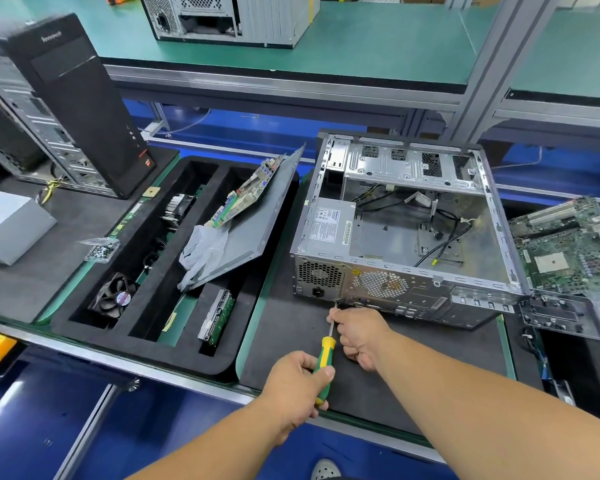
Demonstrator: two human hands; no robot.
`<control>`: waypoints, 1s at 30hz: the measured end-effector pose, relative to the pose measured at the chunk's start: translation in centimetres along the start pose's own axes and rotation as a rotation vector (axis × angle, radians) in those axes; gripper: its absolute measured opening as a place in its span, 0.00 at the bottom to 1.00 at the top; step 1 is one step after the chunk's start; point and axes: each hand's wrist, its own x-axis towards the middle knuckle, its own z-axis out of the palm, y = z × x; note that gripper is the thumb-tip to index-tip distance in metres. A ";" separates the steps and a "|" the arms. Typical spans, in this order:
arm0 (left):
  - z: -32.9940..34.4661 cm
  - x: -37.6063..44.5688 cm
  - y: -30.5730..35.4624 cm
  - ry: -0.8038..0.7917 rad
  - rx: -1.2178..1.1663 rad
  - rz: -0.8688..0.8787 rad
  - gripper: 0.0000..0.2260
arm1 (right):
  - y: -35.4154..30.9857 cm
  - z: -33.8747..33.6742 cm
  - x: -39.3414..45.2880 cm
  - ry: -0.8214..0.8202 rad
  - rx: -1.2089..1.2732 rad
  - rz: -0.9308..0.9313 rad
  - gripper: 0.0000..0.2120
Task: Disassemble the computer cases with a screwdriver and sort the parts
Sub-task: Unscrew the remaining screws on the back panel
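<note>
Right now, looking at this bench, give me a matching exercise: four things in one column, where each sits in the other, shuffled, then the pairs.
Things:
1. screwdriver
2. fan
3. power supply
4. screw bag

Places:
A. inside the open case
B. in the foam tray
C. on the mat left of the tray
D. in the left hand

Pairs: 1-D, 2-B, 3-A, 4-C

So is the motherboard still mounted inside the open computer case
No, the open case holds only the power supply and loose cables, while a motherboard lies outside to its right.
</note>
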 end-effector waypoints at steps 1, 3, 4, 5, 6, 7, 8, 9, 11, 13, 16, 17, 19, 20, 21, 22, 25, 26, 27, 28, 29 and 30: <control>0.1 0.0 0.0 0.007 0.006 0.001 0.09 | -0.1 0.0 -0.1 -0.013 -0.006 0.008 0.08; 0.2 0.0 -0.2 0.027 0.026 0.007 0.11 | -0.1 0.1 -0.4 -0.017 -0.023 0.008 0.10; 0.2 0.0 -0.2 0.040 0.038 0.013 0.12 | 0.0 0.1 -0.4 -0.004 -0.033 -0.003 0.10; 0.2 0.1 -0.2 0.053 0.045 0.021 0.13 | 0.0 0.1 -0.5 0.009 -0.040 -0.013 0.10; 0.2 0.2 -0.2 0.064 0.049 0.029 0.13 | 0.0 0.1 -0.4 0.019 -0.042 -0.018 0.10; 0.2 0.2 -0.1 0.072 0.055 0.038 0.14 | 0.0 0.1 -0.4 0.022 -0.040 -0.016 0.10; 0.2 0.3 -0.1 0.078 0.066 0.048 0.15 | -0.1 0.1 -0.3 0.019 -0.035 -0.013 0.09; 0.3 0.4 -0.1 0.085 0.083 0.060 0.15 | 0.0 0.0 -0.1 0.015 -0.030 -0.011 0.10; 0.3 0.6 -0.3 0.108 0.140 0.092 0.17 | 0.1 -0.1 0.2 0.013 -0.021 -0.015 0.11; 0.3 0.7 -0.5 0.131 0.198 0.122 0.18 | 0.4 -0.2 0.6 0.014 -0.013 -0.018 0.12; 0.2 0.7 -0.5 0.177 0.314 0.155 0.19 | 0.5 -0.3 0.9 0.013 -0.008 -0.012 0.12; 0.2 0.6 -0.4 0.195 0.354 0.160 0.19 | 0.5 -0.3 1.0 0.008 -0.008 -0.010 0.12; 0.3 0.5 -0.3 0.229 0.404 0.158 0.20 | 0.5 -0.3 1.0 0.002 -0.010 -0.006 0.12; 0.4 0.5 -0.3 0.243 0.423 0.158 0.20 | 0.5 -0.3 1.0 0.002 -0.013 -0.005 0.12; 0.5 0.5 -0.3 0.254 0.434 0.158 0.19 | 0.4 -0.2 1.0 0.005 -0.015 -0.007 0.13; 0.6 0.5 -0.3 0.253 0.427 0.154 0.18 | 0.4 -0.3 1.0 0.008 -0.016 -0.009 0.13; 0.9 0.6 -0.4 0.157 0.196 0.097 0.13 | 0.5 -0.3 1.1 0.008 -0.006 -0.016 0.14; 1.0 0.5 -0.5 0.121 0.110 0.066 0.10 | 0.5 -0.3 1.1 0.005 -0.003 -0.016 0.14; 1.0 0.5 -0.5 0.096 0.052 0.037 0.09 | 0.5 -0.3 1.1 0.003 -0.002 -0.015 0.13; 1.0 0.4 -0.6 0.080 0.013 0.017 0.08 | 0.6 -0.3 1.0 0.002 -0.002 -0.013 0.13; 0.9 0.4 -0.6 0.067 -0.018 0.006 0.08 | 0.6 -0.3 1.0 0.002 -0.002 -0.011 0.13; 0.8 0.4 -0.6 0.055 -0.047 -0.002 0.08 | 0.6 -0.3 1.0 0.004 -0.002 -0.011 0.12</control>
